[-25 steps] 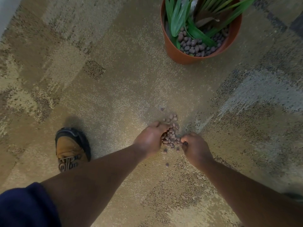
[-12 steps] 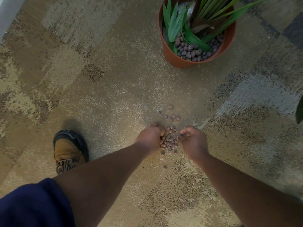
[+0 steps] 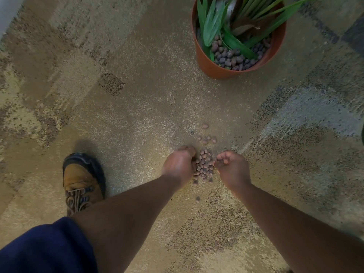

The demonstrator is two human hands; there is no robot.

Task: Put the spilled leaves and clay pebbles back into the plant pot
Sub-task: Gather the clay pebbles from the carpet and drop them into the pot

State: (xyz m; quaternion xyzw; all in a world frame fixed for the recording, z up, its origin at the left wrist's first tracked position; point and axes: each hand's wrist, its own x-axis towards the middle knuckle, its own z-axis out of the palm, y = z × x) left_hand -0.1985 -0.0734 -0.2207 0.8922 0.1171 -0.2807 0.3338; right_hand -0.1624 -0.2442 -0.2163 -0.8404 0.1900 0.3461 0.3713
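Note:
A small heap of brown clay pebbles (image 3: 203,164) lies on the carpet between my two hands. My left hand (image 3: 179,166) is cupped against the heap's left side, fingers curled under and hidden. On the right side, my right hand (image 3: 232,170) presses in with its fingers bent. A few loose pebbles (image 3: 206,138) lie just beyond the heap, and one pebble (image 3: 198,199) lies nearer to me. The terracotta plant pot (image 3: 208,66) stands upright at the top right, holding green leaves (image 3: 210,24) and dark pebbles (image 3: 232,58).
My tan and black shoe (image 3: 80,180) is planted on the patterned carpet to the left of my left arm. A pale wall edge (image 3: 7,8) shows at the top left corner. Open carpet lies between the heap and the pot.
My hands have drawn closer together and gathered the pebbles into a tighter heap. A few pebbles are left lying beyond the hands. The view has shifted slightly.

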